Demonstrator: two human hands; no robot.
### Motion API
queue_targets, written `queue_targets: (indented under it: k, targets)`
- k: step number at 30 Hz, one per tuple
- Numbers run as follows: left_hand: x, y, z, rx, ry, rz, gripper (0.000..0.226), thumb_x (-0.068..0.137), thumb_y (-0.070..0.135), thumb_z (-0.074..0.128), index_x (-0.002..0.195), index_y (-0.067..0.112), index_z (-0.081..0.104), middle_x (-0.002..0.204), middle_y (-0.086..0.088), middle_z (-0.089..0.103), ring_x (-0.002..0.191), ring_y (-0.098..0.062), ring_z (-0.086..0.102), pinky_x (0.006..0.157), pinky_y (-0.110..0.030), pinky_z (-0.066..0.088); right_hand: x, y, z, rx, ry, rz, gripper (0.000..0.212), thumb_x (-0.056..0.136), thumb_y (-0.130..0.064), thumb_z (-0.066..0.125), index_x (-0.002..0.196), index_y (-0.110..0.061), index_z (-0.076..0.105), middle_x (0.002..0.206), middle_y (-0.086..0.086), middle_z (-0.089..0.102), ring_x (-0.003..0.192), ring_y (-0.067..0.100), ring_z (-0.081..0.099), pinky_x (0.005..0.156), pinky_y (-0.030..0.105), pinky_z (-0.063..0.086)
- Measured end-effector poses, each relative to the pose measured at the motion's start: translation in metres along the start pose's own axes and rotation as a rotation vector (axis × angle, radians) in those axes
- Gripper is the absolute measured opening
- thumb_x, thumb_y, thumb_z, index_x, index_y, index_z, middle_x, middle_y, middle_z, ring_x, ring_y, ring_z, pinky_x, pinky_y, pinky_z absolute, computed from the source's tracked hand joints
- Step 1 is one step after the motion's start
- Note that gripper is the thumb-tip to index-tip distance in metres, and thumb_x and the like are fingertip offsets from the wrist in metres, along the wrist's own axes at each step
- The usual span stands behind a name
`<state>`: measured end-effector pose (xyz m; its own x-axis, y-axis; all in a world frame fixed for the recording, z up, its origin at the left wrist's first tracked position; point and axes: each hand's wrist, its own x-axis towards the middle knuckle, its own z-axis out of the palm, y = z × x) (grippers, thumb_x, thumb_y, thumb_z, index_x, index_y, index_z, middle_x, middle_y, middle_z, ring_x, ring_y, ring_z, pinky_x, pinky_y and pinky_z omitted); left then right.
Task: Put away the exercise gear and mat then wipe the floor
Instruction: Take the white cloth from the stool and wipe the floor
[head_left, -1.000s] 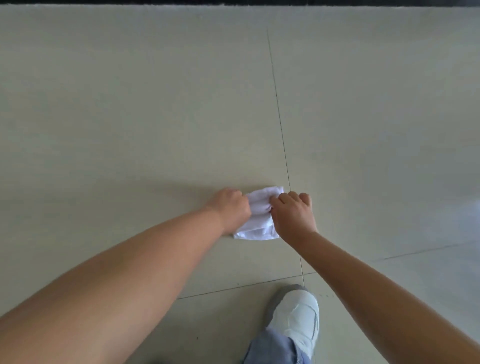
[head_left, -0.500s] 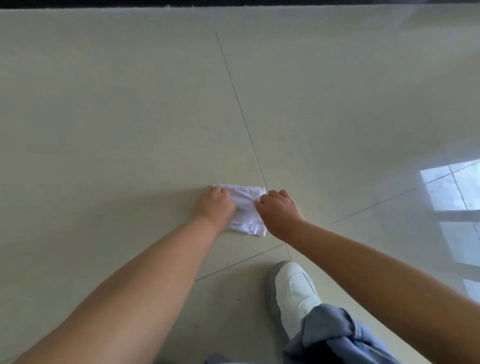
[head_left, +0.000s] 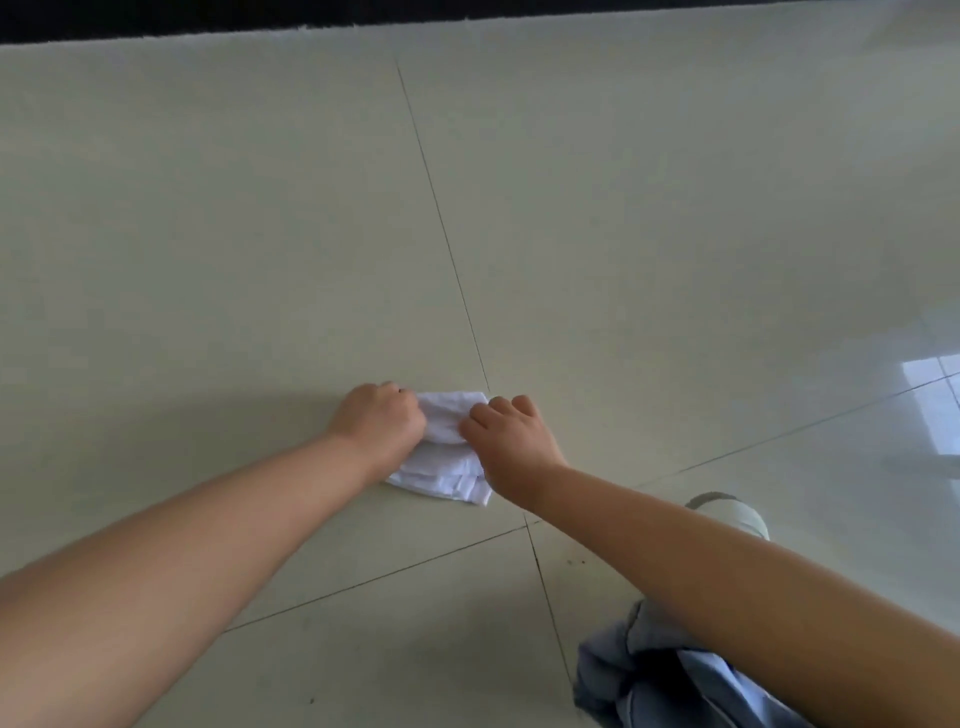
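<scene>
A folded white cloth (head_left: 444, 460) lies on the pale tiled floor (head_left: 260, 234), just left of a tile joint. My left hand (head_left: 379, 418) grips the cloth's left side with curled fingers. My right hand (head_left: 506, 436) holds its right side, fingers curled over the edge. Both hands press the cloth down on the floor. No exercise gear or mat is in view.
A dark strip (head_left: 208, 18) runs along the far edge of the floor. My white shoe (head_left: 732, 512) and blue trouser leg (head_left: 649, 675) are at the lower right. A bright window reflection (head_left: 935, 405) shines on the tiles at the right.
Both hands and the cloth have slid leftwards across the tile joint. My foot and leg have shifted to the right in the view.
</scene>
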<state>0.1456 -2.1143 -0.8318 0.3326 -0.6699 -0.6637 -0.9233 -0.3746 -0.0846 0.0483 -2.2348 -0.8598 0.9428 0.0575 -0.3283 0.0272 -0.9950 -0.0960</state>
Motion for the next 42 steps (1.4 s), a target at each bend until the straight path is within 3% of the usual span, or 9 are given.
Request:
queue_targets:
  k: [6, 12, 16, 20, 25, 30, 35, 39, 42]
  targets:
    - [0.053, 0.044, -0.059, -0.167, 0.006, -0.022, 0.032, 0.094, 0.007, 0.045, 0.124, 0.005, 0.055, 0.129, -0.010, 0.052, 0.124, -0.028, 0.047, 0.097, -0.035, 0.042, -0.019, 0.103, 0.009, -0.053, 0.116, -0.046, 0.043, 0.016, 0.001, 0.074, 0.053, -0.016, 0.060, 0.055, -0.001, 0.056, 0.049, 0.021, 0.055, 0.058, 0.026, 0.035]
    - [0.139, 0.062, -0.130, -0.232, 0.119, -0.094, 0.034, 0.095, 0.002, 0.039, 0.125, 0.002, 0.056, 0.131, -0.013, 0.053, 0.124, -0.031, 0.047, 0.098, -0.037, 0.042, 0.021, 0.212, -0.010, 0.107, 0.160, 0.191, 0.028, 0.039, 0.007, 0.071, 0.063, -0.007, 0.067, 0.066, 0.008, 0.064, 0.058, 0.030, 0.063, 0.057, 0.031, 0.048]
    - [0.165, 0.024, -0.150, -0.338, 0.158, -0.392, 0.035, 0.095, 0.000, 0.037, 0.124, 0.000, 0.057, 0.129, -0.014, 0.055, 0.122, -0.033, 0.051, 0.095, -0.038, 0.044, 0.100, 0.206, -0.038, 0.233, 0.149, 0.284, 0.032, 0.087, -0.004, 0.047, 0.115, -0.011, 0.061, 0.130, 0.005, 0.052, 0.122, 0.028, 0.044, 0.101, 0.039, 0.029]
    - [0.151, -0.027, -0.116, -0.447, 0.187, -0.651, 0.028, 0.092, 0.004, 0.045, 0.112, -0.001, 0.064, 0.117, -0.017, 0.062, 0.111, -0.036, 0.059, 0.084, -0.039, 0.049, 0.135, 0.163, -0.046, 0.308, 0.069, 0.219, 0.035, 0.089, -0.005, 0.044, 0.122, -0.012, 0.054, 0.132, 0.004, 0.044, 0.130, 0.025, 0.033, 0.115, 0.048, 0.008]
    - [0.094, 0.007, -0.052, -0.334, 0.349, -0.323, 0.026, 0.069, 0.016, 0.048, 0.056, 0.004, 0.067, 0.064, -0.013, 0.065, 0.055, -0.031, 0.064, 0.047, -0.031, 0.048, 0.058, 0.123, 0.001, 0.294, 0.259, 0.188, 0.027, 0.065, -0.012, 0.053, 0.083, -0.018, 0.071, 0.090, -0.001, 0.067, 0.097, 0.023, 0.050, 0.099, 0.051, 0.037]
    - [0.099, 0.083, -0.051, -0.299, 0.460, -0.019, 0.023, 0.065, 0.014, 0.046, 0.055, 0.014, 0.067, 0.062, -0.005, 0.066, 0.057, -0.023, 0.065, 0.065, -0.030, 0.039, -0.045, 0.162, 0.034, 0.313, 0.310, 0.251, 0.029, 0.072, -0.020, 0.049, 0.086, -0.020, 0.074, 0.090, 0.000, 0.071, 0.094, 0.020, 0.046, 0.093, 0.043, 0.028]
    - [0.180, 0.099, -0.131, -0.402, 0.473, 0.019, 0.032, 0.058, 0.011, 0.037, 0.041, 0.011, 0.065, 0.050, -0.002, 0.063, 0.048, -0.020, 0.063, 0.049, -0.018, 0.047, -0.011, 0.245, 0.009, 0.220, 0.404, 0.501, 0.032, 0.075, -0.017, 0.046, 0.087, -0.010, 0.075, 0.092, 0.009, 0.071, 0.096, 0.028, 0.052, 0.086, 0.041, 0.033]
    - [0.223, 0.070, -0.178, -0.362, 0.419, -0.239, 0.035, 0.089, 0.002, 0.040, 0.109, 0.007, 0.069, 0.114, -0.009, 0.065, 0.111, -0.028, 0.059, 0.091, -0.032, 0.044, 0.065, 0.273, -0.029, 0.263, 0.259, 0.520, 0.039, 0.089, -0.012, 0.042, 0.122, -0.012, 0.062, 0.131, 0.010, 0.056, 0.123, 0.033, 0.044, 0.094, 0.040, 0.029]
    - [0.214, 0.024, -0.178, -0.343, 0.339, -0.400, 0.034, 0.095, 0.003, 0.037, 0.120, 0.003, 0.059, 0.127, -0.013, 0.058, 0.120, -0.032, 0.052, 0.097, -0.037, 0.040, 0.116, 0.255, -0.050, 0.248, 0.147, 0.361, 0.046, 0.093, -0.010, 0.042, 0.138, -0.018, 0.045, 0.147, 0.000, 0.037, 0.135, 0.023, 0.029, 0.099, 0.033, 0.026]
